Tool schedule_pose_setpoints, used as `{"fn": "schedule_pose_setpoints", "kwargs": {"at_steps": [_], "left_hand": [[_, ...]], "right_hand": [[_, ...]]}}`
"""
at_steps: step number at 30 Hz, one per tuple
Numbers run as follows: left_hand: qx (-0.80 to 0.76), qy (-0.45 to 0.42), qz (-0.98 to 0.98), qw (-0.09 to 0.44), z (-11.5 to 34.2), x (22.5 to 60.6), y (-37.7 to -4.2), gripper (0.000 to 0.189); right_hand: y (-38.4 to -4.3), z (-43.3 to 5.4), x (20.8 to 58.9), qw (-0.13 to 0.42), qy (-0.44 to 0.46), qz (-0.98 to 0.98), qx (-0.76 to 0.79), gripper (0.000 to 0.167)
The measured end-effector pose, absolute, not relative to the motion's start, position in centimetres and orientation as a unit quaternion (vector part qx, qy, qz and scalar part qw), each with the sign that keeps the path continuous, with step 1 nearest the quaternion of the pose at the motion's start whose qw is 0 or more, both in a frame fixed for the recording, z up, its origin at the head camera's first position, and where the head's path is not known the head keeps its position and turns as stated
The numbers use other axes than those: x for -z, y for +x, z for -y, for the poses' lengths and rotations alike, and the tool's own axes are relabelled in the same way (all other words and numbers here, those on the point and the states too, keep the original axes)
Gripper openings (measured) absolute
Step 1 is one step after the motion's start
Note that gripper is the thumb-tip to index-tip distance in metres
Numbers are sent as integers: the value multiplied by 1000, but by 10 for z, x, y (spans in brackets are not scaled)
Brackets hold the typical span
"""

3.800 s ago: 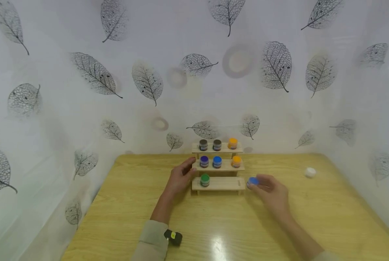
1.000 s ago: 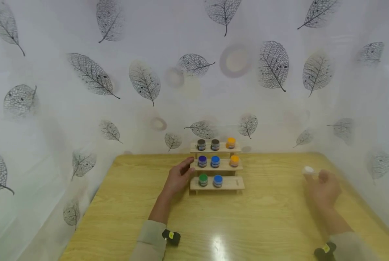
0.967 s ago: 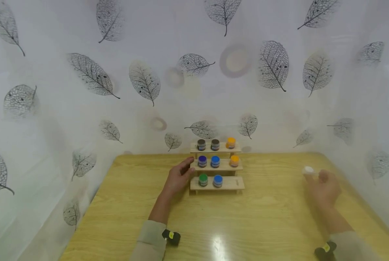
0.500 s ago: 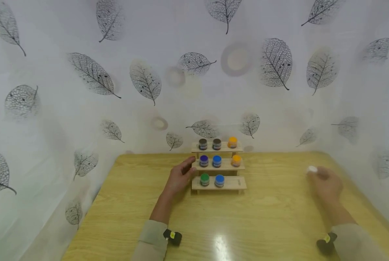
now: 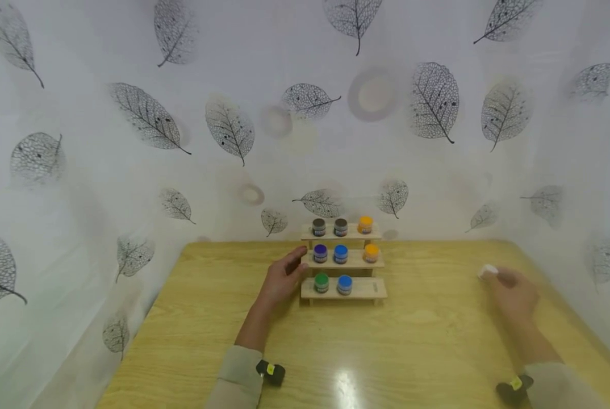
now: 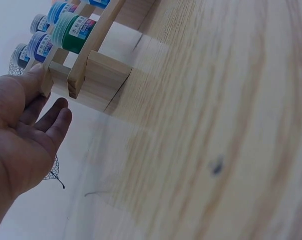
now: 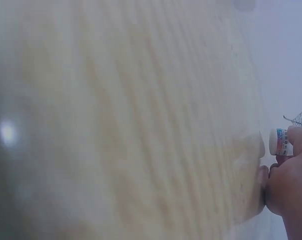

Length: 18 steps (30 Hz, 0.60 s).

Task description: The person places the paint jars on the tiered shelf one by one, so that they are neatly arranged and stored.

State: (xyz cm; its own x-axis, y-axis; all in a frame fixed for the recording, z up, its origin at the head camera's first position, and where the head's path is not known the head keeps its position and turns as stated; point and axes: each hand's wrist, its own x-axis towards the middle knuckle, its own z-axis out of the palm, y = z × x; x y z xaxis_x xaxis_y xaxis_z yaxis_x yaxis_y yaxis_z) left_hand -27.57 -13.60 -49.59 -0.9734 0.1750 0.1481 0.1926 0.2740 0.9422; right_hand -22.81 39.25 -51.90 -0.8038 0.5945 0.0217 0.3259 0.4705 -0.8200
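My left hand (image 5: pixel 278 283) holds the left end of a three-tier wooden rack (image 5: pixel 362 288), thumb and forefinger at the middle tier's end in the left wrist view. Small paint jars stand on the tiers: a green jar (image 5: pixel 321 283) and a blue jar (image 5: pixel 344 285) on the lowest; purple (image 5: pixel 320 254), blue and orange jars on the middle one; two dark jars and an orange jar (image 5: pixel 365 225) on top. Far to the right, my right hand (image 5: pixel 514 295) pinches a white-lidded paint jar (image 5: pixel 487 271), which is tilted. Its printed label (image 7: pixel 282 142) shows in the right wrist view.
The rack stands near the back edge of a light wood-grain table (image 5: pixel 417 341). A pale curtain with leaf prints (image 5: pixel 433 102) hangs behind the table and along both sides. A black wrist camera (image 5: pixel 271 372) sits on my left sleeve, another on the right.
The blue jar my right hand held beside the rack now stands on the lowest tier. That hand has moved right and taken hold of the white-lidded jar. My left hand stays put.
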Motion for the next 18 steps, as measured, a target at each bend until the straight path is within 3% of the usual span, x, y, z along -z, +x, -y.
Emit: {"fn": "schedule_pose_setpoints", "kwargs": {"at_steps": [18], "left_hand": [[598,-115,793,10,135,494,-274,46]], "right_hand": [[-205,-319,500,178,-92,857,-475,52]]}}
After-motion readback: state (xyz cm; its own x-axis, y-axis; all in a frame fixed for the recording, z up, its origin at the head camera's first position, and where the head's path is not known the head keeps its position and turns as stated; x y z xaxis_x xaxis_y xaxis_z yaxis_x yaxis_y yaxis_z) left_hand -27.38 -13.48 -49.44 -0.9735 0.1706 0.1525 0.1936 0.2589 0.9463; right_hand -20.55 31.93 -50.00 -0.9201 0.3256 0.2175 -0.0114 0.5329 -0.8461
